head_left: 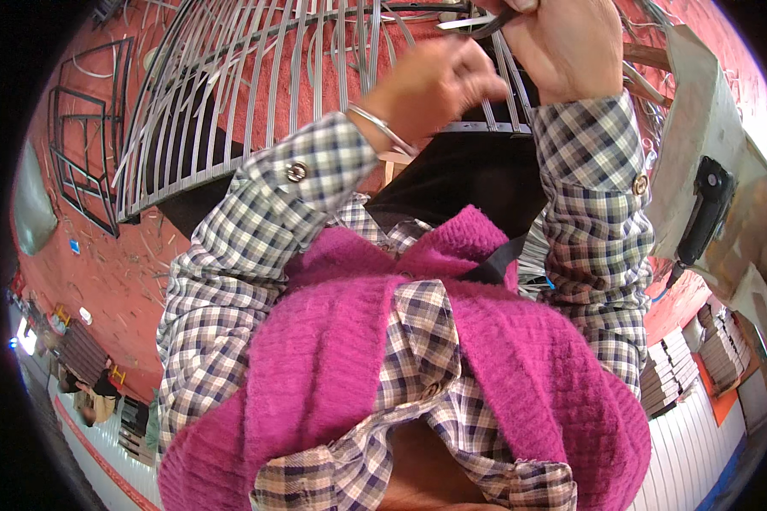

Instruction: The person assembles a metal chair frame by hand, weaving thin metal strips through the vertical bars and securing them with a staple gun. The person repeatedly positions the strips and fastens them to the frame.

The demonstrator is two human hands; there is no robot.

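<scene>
A frame strung with long, flat grey strips stretches across the upper part of the view in front of me. My right hand is up at the top edge, its fingers closed on a flat strip that looks dark on one side and pale at its end. Part of that grip is cut off by the picture's edge. My left hand, with a bangle at the wrist, is just left of the right one, over the strips. Its fingers are bent and smeared by motion, so whether they hold anything is unclear.
A black bare metal frame stands on the red floor at left. Strip scraps litter the floor. To the right, a black-handled tool lies against a pale covered surface. Stacked slats lie lower right. A person is far off, lower left.
</scene>
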